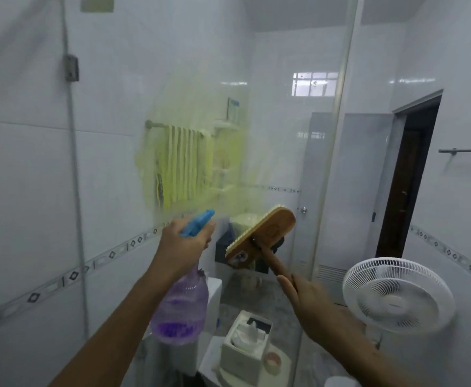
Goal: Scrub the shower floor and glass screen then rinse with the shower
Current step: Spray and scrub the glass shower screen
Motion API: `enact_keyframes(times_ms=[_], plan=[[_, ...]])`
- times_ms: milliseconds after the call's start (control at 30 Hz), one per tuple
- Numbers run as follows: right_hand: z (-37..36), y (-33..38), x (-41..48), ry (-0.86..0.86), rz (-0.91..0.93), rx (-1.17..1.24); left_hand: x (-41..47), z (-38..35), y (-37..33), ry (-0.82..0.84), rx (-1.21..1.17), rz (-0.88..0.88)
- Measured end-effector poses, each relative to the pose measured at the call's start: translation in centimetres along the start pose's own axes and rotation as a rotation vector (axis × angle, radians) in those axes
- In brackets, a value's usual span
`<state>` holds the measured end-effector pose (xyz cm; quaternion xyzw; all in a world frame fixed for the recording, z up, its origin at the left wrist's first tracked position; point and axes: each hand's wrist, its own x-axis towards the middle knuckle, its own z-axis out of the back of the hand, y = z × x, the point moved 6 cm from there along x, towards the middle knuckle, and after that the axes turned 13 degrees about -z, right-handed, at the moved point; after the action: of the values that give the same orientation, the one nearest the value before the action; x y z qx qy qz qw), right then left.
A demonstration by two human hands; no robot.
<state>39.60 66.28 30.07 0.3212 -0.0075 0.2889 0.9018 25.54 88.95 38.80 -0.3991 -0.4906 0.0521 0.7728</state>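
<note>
The glass screen (284, 135) stood directly ahead, streaked with yellowish cleaner (189, 157) running down in lines, as the left hand (185, 241), fingers curled round the neck of a purple spray bottle (180, 308), aimed at it. The right hand (309, 305) gripped the wooden brush (259, 238) by its handle, bristles near the glass; scrubbing the wet patch looked due next
</note>
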Motion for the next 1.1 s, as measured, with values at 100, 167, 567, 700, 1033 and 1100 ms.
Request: enact_keyframes(times_ms=[100, 167, 567, 700, 1033, 1100], plan=[[-1.7, 0.0, -1.9, -0.004, -0.143, 0.425, -1.8, -1.2, 0.6, -0.007, 0.027, -0.013], [-3.0, -0.6, -2.2, 0.015, -0.222, 0.584, -2.5, -1.5, 0.7, -0.035, 0.111, -0.053], [-8.0, 0.0, -4.0, 0.011, -0.363, 0.737, -2.6, -3.9, -0.9, -0.063, 0.084, -0.013], [-8.9, -1.9, -4.6, -0.024, -0.396, 0.673, -1.5, -4.0, -0.5, -0.044, 0.06, 0.035], [-9.2, 0.5, -3.3, -0.103, -0.389, 0.684, 0.6, -3.4, 1.4, 0.022, 0.11, -0.006], [-9.9, 1.0, -3.2, -0.117, -0.408, 0.704, 0.7, -3.3, 2.1, 0.038, 0.129, -0.008]])
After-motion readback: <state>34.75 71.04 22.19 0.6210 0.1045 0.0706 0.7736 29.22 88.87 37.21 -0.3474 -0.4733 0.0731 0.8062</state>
